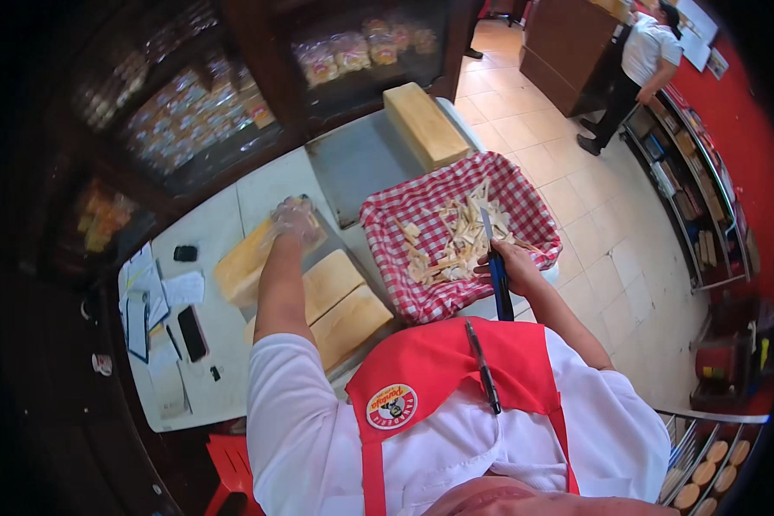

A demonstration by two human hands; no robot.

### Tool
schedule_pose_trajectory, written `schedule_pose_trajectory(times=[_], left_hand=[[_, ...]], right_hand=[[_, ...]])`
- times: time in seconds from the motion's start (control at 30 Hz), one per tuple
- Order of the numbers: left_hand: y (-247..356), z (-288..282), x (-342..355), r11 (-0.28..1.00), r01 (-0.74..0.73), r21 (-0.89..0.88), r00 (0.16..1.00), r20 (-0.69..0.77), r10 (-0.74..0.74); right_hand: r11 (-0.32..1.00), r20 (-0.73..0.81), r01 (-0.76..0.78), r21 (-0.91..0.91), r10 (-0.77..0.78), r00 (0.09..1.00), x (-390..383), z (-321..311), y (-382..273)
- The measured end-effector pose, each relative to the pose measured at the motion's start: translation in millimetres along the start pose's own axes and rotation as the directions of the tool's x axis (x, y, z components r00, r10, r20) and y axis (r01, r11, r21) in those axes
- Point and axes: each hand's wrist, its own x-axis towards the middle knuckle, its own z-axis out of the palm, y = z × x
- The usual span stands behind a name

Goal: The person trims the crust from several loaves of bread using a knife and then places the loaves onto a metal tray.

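Observation:
In a clear plastic glove, my left hand (294, 218) grips the far end of a long golden bread loaf (242, 262) on the table. Two more loaves, a nearer loaf (350, 327) and a middle loaf (331, 282), lie side by side, closer to my body. My right hand (514, 265) is closed around a knife (501, 288) with a dark, blue-edged body, held over the right side of a basket. Red-and-white checked cloth lines that basket (389, 245), and pale bread trimmings (456, 241) are heaped inside it.
Another loaf (426, 125) rests on a metal tray (361, 163) at the back. Papers (183, 288), a phone (193, 334) and a small black item (185, 253) lie at the table's left. Glass cabinets hold bagged goods (353, 52). A person (649, 64) stands by shelves at far right.

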Motion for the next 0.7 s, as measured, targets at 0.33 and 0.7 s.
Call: schedule_pose_trajectory(times=[0.33,0.7], left_hand=[[-52.0,-47.8,-22.6,0.921,-0.208,-0.329,0.750,-0.658,-0.065],[39.1,-163.0,-80.8,0.477,-0.312,-0.822,0.766,-0.515,-0.386]], right_hand=[[0.984,0.037,-0.165,0.065,0.163,0.986,2.7,-52.2,-66.6],[0.957,0.171,-0.286,-0.049,0.291,0.942,33.2,-79.0,-127.1]])
